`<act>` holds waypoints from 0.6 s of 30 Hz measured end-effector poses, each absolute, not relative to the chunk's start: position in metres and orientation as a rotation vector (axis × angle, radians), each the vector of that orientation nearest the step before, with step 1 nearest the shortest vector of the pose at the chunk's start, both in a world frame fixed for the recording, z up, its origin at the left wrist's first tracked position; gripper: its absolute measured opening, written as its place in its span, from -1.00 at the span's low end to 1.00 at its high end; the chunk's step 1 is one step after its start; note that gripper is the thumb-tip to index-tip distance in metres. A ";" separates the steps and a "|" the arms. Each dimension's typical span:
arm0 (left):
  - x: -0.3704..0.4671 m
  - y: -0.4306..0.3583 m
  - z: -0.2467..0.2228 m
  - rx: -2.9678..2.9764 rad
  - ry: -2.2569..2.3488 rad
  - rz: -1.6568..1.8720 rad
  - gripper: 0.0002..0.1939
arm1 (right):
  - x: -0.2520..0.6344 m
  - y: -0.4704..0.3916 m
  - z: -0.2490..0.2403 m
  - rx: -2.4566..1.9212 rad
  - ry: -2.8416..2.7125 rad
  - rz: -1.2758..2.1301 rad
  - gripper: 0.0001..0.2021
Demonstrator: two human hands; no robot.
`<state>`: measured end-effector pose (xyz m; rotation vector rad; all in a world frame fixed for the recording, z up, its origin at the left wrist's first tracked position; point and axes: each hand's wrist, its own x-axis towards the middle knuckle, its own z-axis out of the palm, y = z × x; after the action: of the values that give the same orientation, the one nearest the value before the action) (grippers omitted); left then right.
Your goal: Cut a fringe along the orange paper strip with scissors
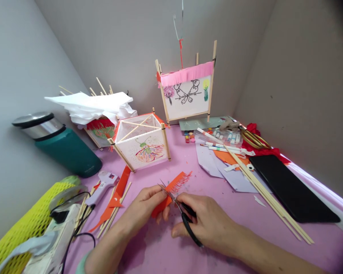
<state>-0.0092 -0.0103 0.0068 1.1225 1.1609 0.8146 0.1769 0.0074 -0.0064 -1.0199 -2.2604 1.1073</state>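
An orange paper strip point(175, 183) with a fringed edge is pinched between the thumb and fingers of my left hand point(150, 203). Black-handled scissors point(191, 228) are in my right hand point(207, 222), their blades parted at the strip, close to my left thumb. The strip's fringe points up and to the right, while its lower end hangs beneath my left fingers. Just behind my hands stands a small stick-framed paper lantern point(144, 146) with a drawn insect. Farther back hangs or stands another lantern point(185, 91) with two birds and a pink fringe.
At the left are a teal bottle point(68, 150), a glue gun point(103, 186), a power strip point(55, 236), orange paper scraps point(117, 196) and wooden sticks. A black tablet or phone point(294, 190), long sticks point(263, 190), markers and pale paper sheets point(208, 160) lie at the right.
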 end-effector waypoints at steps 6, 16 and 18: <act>-0.008 -0.011 0.007 1.098 1.112 0.789 -0.69 | 0.179 0.009 -0.001 -0.998 -2.238 1.304 -0.71; -0.010 -0.012 0.003 1.081 1.116 0.800 -0.72 | 0.176 0.005 -0.008 -1.003 -2.269 1.148 -0.68; -0.010 -0.011 0.003 1.075 1.117 0.801 -0.71 | 0.175 0.005 -0.009 -0.987 -2.269 1.142 -0.67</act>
<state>-0.0098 -0.0112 0.0025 1.0749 1.1166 0.8013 0.1752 0.0049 -0.0093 -0.9875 -2.2694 1.1419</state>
